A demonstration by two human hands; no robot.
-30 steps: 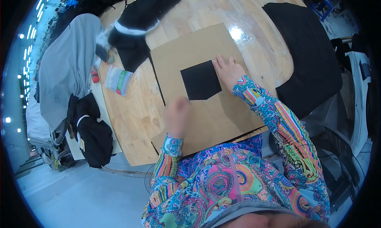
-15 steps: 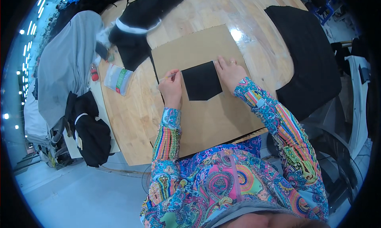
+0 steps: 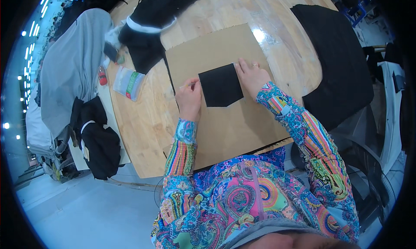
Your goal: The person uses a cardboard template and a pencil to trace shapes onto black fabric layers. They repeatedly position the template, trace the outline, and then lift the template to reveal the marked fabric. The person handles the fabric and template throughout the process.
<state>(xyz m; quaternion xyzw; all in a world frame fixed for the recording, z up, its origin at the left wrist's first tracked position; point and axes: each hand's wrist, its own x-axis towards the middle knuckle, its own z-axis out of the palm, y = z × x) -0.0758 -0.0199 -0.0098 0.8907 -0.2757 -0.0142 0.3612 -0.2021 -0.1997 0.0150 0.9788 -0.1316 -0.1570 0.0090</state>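
Note:
A black pocket-shaped fabric piece (image 3: pixel 221 86), straight at the top and pointed at the bottom, lies flat on a large brown cardboard sheet (image 3: pixel 216 136). At its upper left corner, my left hand (image 3: pixel 189 98) is closed with fingertips pinched around a thin pen-like stick, mostly hidden by the fingers. My right hand (image 3: pixel 252 78) rests at the upper right corner, its fingers stretched out and touching the edge of the piece and the cardboard. Black material shows beneath the cardboard along its left and near edges.
The cardboard lies on a wooden table (image 3: pixel 143 132). Black fabric (image 3: pixel 333 54) hangs over its right edge; more black fabric with a white band (image 3: pixel 147 28) lies at the back left. A clear packet (image 3: pixel 128 83), a small red item (image 3: pixel 102 78) and grey cloth (image 3: pixel 73 63) are at left.
My left hand has turned slightly and its fingertips have come in against the piece's upper left corner; the stick shows less. My right hand stays at the other corner.

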